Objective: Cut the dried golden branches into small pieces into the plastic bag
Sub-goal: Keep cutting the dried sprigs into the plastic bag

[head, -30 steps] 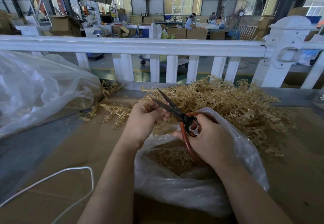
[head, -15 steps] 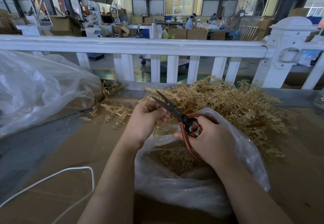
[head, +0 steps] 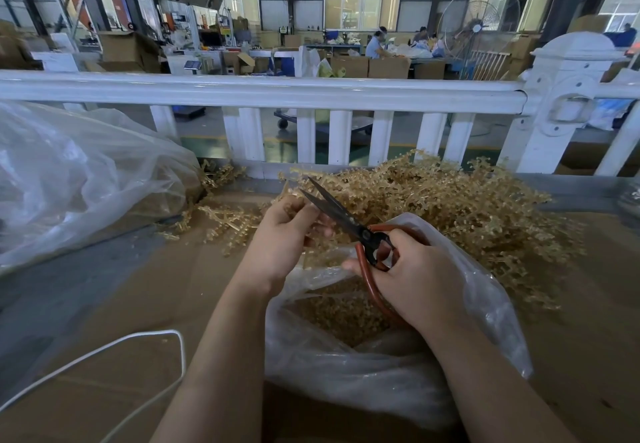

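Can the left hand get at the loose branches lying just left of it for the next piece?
Probably yes: the left hand pinches a sprig by the scissors, and the loose branches lie beside it on bare cardboard, nothing between.

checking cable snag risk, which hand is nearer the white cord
Left. The left hand is above and right of the white cord; the right hand is farther right, gripping the scissors.
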The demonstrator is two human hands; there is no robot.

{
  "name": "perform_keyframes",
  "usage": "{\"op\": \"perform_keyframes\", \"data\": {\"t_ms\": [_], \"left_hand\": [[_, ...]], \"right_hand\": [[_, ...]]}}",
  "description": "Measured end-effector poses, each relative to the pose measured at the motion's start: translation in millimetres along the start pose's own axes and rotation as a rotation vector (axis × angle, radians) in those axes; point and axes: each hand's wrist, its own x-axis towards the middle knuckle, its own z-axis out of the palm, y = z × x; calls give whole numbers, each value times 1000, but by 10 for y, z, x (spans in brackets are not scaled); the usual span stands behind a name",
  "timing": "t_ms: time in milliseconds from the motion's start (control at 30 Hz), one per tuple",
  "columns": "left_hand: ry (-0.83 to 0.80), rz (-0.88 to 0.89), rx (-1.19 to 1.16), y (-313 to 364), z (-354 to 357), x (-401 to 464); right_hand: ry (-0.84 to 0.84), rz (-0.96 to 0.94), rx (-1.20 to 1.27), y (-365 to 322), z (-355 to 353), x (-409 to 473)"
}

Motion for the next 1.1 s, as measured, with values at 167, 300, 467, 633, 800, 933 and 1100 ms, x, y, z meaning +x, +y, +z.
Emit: {"op": "perform_keyframes", "data": {"t_ms": [167,300,467,633,800,933,1100], "left_hand": [[-12,80,142,-17,-7,-4],[-3,132,221,-28,-23,-3],[-44,174,262,-32,-45,3],[-37,151,240,-37,-40,-2],[-33,127,246,-45,-49,-6],[-9,108,268,-53,-53,8],[-1,121,254,-59,-58,17]], "right_hand": [[-16,-9,-19,-5,-9,12],[-44,7,-29,-25,-20,11],[-55,17,-34,-11,-11,17],[-60,16,-20,-2,-11,19],[-54,11,-47,8,-4,17],[7,-6,-55,-2,-13,13],[53,-33,-29,-22,-29,6]]}}
